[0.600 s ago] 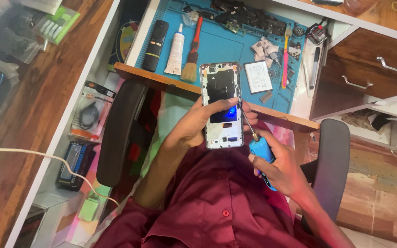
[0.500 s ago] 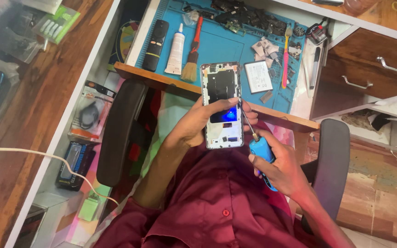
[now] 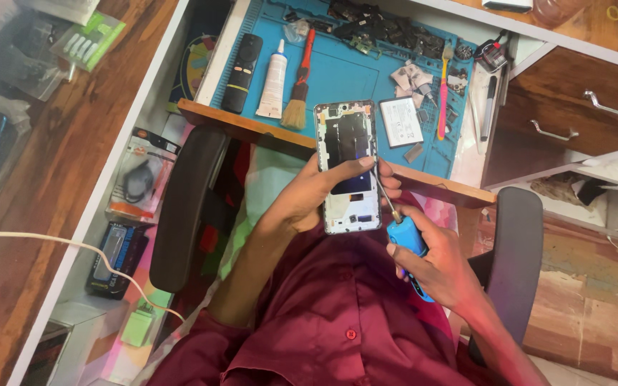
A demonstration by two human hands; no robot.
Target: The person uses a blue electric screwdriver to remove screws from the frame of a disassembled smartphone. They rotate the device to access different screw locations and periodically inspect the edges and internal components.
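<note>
My left hand (image 3: pixel 316 191) holds an opened phone (image 3: pixel 349 166) with its back cover off, the thumb lying across its middle. The phone is held upright over my lap, just in front of the desk edge. My right hand (image 3: pixel 441 264) grips a blue-handled screwdriver (image 3: pixel 400 230), and its thin metal tip touches the phone's right edge beside my left thumb. I wear a maroon shirt.
A blue work mat (image 3: pixel 355 71) on the desk carries a black remote (image 3: pixel 242 63), a white glue tube (image 3: pixel 275 68), a brush (image 3: pixel 300 84), a loose battery (image 3: pixel 401 122), a pink tool (image 3: pixel 443 96) and several small parts. Black chair armrests (image 3: pixel 184 204) flank me. Brown drawers (image 3: pixel 574 114) stand at right.
</note>
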